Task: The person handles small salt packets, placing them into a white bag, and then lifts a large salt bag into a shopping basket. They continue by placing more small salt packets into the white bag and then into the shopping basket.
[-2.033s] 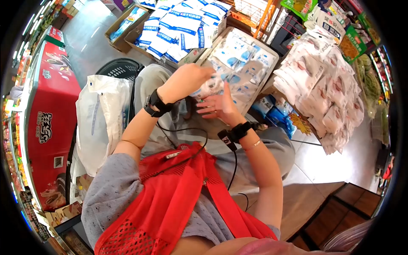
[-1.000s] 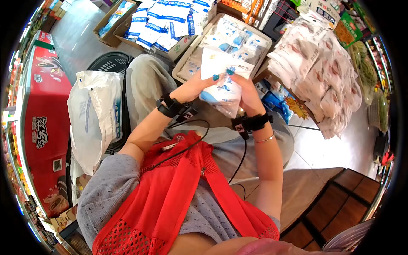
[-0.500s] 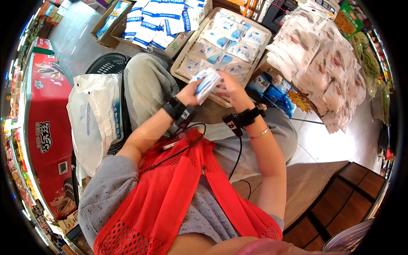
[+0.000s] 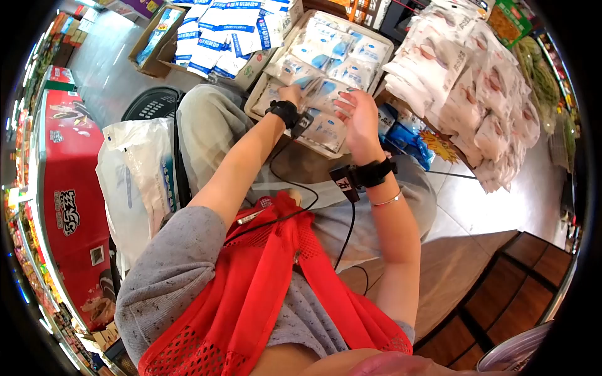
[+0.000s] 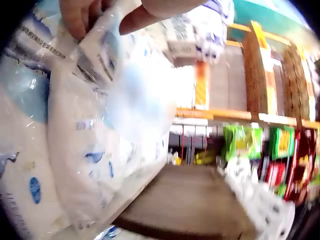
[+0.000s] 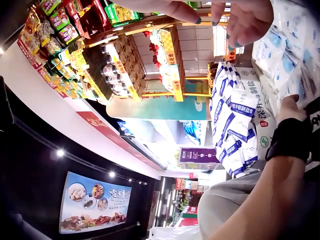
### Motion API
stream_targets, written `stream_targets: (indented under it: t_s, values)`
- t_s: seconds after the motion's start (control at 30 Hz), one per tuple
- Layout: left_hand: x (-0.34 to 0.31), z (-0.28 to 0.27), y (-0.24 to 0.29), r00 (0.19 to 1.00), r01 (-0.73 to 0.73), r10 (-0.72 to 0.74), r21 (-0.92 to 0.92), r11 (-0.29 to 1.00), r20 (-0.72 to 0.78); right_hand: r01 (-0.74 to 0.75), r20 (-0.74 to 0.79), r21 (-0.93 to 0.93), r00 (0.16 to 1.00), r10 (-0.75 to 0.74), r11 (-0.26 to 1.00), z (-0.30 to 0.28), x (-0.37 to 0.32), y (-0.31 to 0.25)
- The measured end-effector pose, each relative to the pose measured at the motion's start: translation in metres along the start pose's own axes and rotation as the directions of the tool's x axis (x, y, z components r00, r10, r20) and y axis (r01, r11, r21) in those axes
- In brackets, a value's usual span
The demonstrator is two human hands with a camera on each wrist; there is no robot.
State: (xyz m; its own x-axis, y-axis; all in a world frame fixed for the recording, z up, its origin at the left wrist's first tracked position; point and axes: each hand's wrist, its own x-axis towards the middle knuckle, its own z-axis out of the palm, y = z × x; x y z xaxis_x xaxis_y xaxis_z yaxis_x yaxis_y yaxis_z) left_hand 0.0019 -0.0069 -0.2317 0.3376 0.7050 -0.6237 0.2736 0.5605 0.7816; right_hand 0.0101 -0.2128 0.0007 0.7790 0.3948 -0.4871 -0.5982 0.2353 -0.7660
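A pale tray (image 4: 387, 61) full of white plastic packets (image 4: 328, 130) with blue print lies in front of my knees. My left hand (image 4: 290, 95) reaches down into its left side. In the left wrist view the thumb (image 5: 155, 11) and curled fingers pinch the crinkled end of a packet (image 5: 95, 55). Above the tray's right front side is my right hand (image 4: 360, 119), holding nothing. Its fingers (image 6: 248, 32) are loosely bent and apart in the right wrist view.
Blue-and-white packets (image 4: 216, 34) fill a carton behind the tray to the left. Whitish bags (image 4: 467, 94) are heaped at right, above blue packets (image 4: 407, 141). A plastic bag (image 4: 135, 182) lies left of my leg, beside a red freezer (image 4: 75, 207).
Both hands were empty over the tray, then held a packet up in front of me. The left hand has since lowered it to the tray's left side; the right hand has let go.
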Motion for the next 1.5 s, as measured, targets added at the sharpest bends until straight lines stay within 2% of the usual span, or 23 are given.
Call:
stream_targets:
  t_s: [0.07,0.1,0.17,0.2,0.23,0.3,0.37,0.4,0.5,0.53,0.63,0.67,0.77,0.87,0.97,1.03,1.13,1.17,1.23,1.33,1.37,1.4,1.5]
  values:
    - [-0.033,0.011,0.021,0.960,0.029,0.089,0.412,0.911,-0.264,0.025,0.017,0.010,1.000,-0.025,1.000,-0.002,0.000,0.000]
    - [-0.045,0.010,0.029,0.958,-0.081,0.217,0.550,0.831,-0.188,0.035,0.027,0.013,0.999,-0.035,0.999,-0.002,0.000,0.000]
    - [-0.059,0.006,0.039,0.904,-0.293,0.428,0.752,0.590,0.017,0.041,0.046,0.000,0.998,-0.040,0.999,0.000,-0.002,-0.003]
    - [-0.042,0.011,0.042,0.887,-0.305,0.459,0.803,0.511,0.044,0.044,0.054,-0.008,0.998,-0.043,0.999,0.001,-0.004,-0.005]
    - [-0.030,0.015,0.048,0.815,-0.410,0.538,0.871,0.273,0.215,0.054,0.076,-0.018,0.996,-0.052,0.998,0.002,-0.005,-0.007]
    - [-0.011,0.015,0.056,0.622,-0.530,0.539,0.813,-0.243,0.567,0.072,0.117,-0.038,0.991,-0.067,0.997,0.003,-0.009,-0.011]
    - [-0.009,0.007,0.076,0.488,-0.579,0.420,0.644,-0.501,0.765,0.065,0.122,-0.025,0.991,-0.061,0.998,0.002,-0.010,-0.014]
    - [-0.003,0.004,0.086,0.495,-0.560,0.260,0.534,-0.634,0.829,0.065,0.127,-0.018,0.990,-0.062,0.998,0.001,-0.009,-0.016]
    - [0.002,-0.002,0.087,0.671,-0.552,0.139,0.615,-0.563,0.729,0.048,0.110,0.014,0.993,-0.049,0.999,0.000,-0.006,-0.019]
    - [0.012,-0.007,0.075,0.643,-0.560,0.196,0.630,-0.538,0.740,0.049,0.113,0.020,0.992,-0.051,0.999,0.000,-0.007,-0.021]
    - [0.001,-0.007,0.052,0.742,-0.511,0.304,0.797,-0.321,0.598,0.052,0.118,0.030,0.991,-0.055,0.998,0.001,-0.009,-0.024]
    - [-0.003,-0.007,0.047,0.748,-0.516,0.327,0.816,-0.260,0.577,0.053,0.119,0.033,0.991,-0.057,0.998,0.002,-0.010,-0.025]
    - [-0.008,-0.007,0.049,0.761,-0.518,0.302,0.818,-0.252,0.574,0.058,0.131,0.038,0.989,-0.063,0.998,0.005,-0.009,-0.022]
    - [-0.002,0.001,0.057,0.796,-0.462,0.208,0.793,-0.398,0.568,0.042,0.133,0.030,0.990,-0.045,0.999,0.008,-0.010,-0.019]
    - [0.007,0.027,0.071,0.739,-0.512,0.257,0.767,-0.386,0.623,0.029,0.163,0.026,0.986,-0.033,0.999,0.011,-0.016,-0.011]
    - [0.024,0.044,0.077,0.605,-0.603,0.437,0.741,-0.295,0.666,0.028,0.195,0.020,0.980,-0.032,0.999,0.013,-0.017,-0.007]
    - [0.056,0.071,0.093,0.608,-0.677,0.539,0.736,-0.031,0.583,-0.041,0.218,-0.006,0.975,0.042,0.999,0.018,-0.017,-0.008]
    - [0.073,0.078,0.092,0.519,-0.703,0.608,0.705,-0.097,0.601,-0.051,0.235,-0.030,0.970,0.056,0.998,0.018,-0.016,-0.010]
    - [0.099,0.098,0.098,0.695,-0.635,0.452,0.772,0.021,0.559,-0.056,0.277,-0.061,0.958,0.071,0.997,0.020,-0.012,-0.011]
    - [0.121,0.118,0.108,0.828,-0.438,0.452,0.886,0.152,0.331,-0.005,0.351,-0.130,0.935,0.051,0.991,0.024,-0.008,-0.007]
    - [0.073,0.120,0.128,0.843,-0.393,0.467,0.899,0.194,0.268,0.015,0.346,-0.120,0.938,0.027,0.993,0.026,-0.006,-0.004]
    - [0.067,0.122,0.137,0.860,-0.400,0.430,0.886,0.236,0.274,0.035,0.341,-0.114,0.940,0.006,0.993,0.029,-0.005,0.001]
    - [0.110,0.111,0.135,0.906,-0.414,0.175,0.724,0.552,0.384,0.041,0.342,-0.160,0.940,0.016,0.986,0.037,-0.001,0.020]
